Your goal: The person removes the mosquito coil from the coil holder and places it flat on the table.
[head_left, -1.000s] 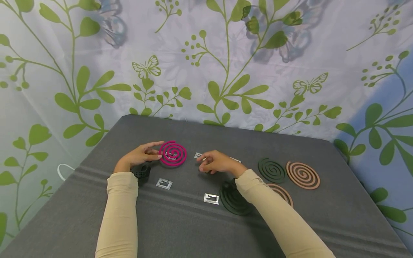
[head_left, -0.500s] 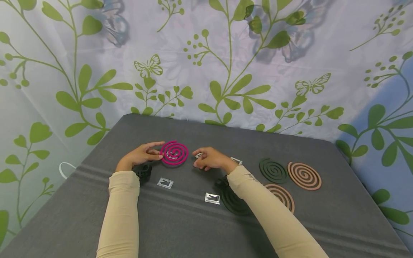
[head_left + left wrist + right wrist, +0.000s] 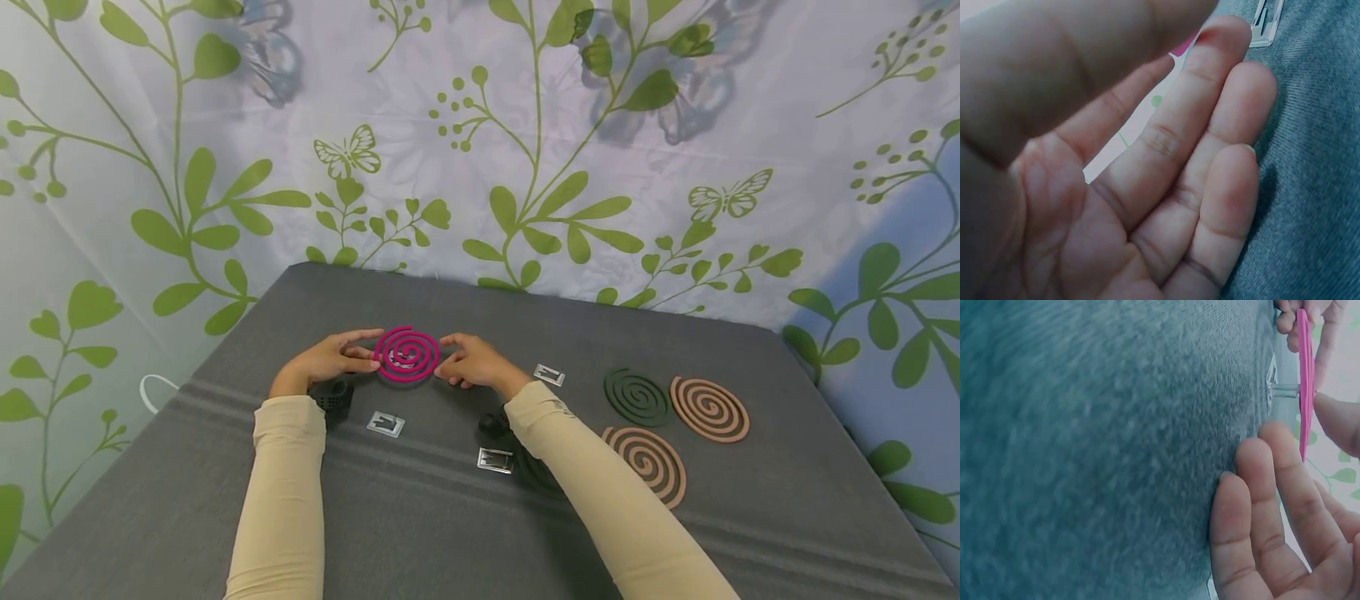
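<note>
A pink mosquito coil is raised flat above the table on a small metal stand, whose upright meets its underside. My left hand pinches the coil's left edge between thumb and fingers. At the opposite edge is my right hand, its fingers loosely extended and the thumb right at the rim. In the right wrist view, the coil appears edge-on, with that thumb beside its upper face and the other fingers lower, near the cloth. The left wrist view shows only a sliver of pink beyond the fingertips.
Flat metal stands lie on the grey table, one more at the front and one behind. To the right lie a green coil and brown coils. Another green coil is partly under my right forearm.
My right hand has moved left across the table to the pink coil's right edge, uncovering more of a brown coil. My left hand has stayed at the left edge.
</note>
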Motion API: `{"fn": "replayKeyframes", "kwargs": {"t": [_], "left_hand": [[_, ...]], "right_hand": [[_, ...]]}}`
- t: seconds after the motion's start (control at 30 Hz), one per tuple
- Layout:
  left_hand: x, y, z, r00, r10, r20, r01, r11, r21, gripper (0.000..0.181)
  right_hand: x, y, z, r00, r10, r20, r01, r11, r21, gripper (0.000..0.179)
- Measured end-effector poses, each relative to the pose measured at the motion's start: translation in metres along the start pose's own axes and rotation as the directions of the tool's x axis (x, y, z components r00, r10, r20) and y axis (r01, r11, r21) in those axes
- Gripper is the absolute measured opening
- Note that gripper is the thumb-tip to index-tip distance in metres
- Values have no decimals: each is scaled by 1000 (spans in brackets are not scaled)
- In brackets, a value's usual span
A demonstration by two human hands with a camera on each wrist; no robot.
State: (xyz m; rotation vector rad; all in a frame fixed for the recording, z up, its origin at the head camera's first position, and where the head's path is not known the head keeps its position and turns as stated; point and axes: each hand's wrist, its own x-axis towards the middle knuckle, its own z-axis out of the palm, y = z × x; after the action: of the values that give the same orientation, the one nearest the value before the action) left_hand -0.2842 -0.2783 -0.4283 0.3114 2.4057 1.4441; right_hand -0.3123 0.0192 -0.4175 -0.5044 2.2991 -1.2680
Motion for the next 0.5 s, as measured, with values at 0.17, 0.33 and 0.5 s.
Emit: {"fn": "replayKeyframes", "kwargs": {"t": [0.17, 0.33, 0.5], "left_hand": [[0, -2, 0, 1000, 14, 19, -13, 1000, -23, 71], [1, -3, -1, 999, 23, 24, -22, 999, -36, 70], [1, -4, -2, 1000, 21, 21, -21, 999, -39, 70]], "right_hand": [[3, 1, 3, 1000, 8, -9, -8, 1000, 18, 59], [3, 1, 2, 1000, 9, -16, -8, 999, 37, 55], [3, -1, 1, 1000, 8, -16, -7, 998, 65, 54]]}}
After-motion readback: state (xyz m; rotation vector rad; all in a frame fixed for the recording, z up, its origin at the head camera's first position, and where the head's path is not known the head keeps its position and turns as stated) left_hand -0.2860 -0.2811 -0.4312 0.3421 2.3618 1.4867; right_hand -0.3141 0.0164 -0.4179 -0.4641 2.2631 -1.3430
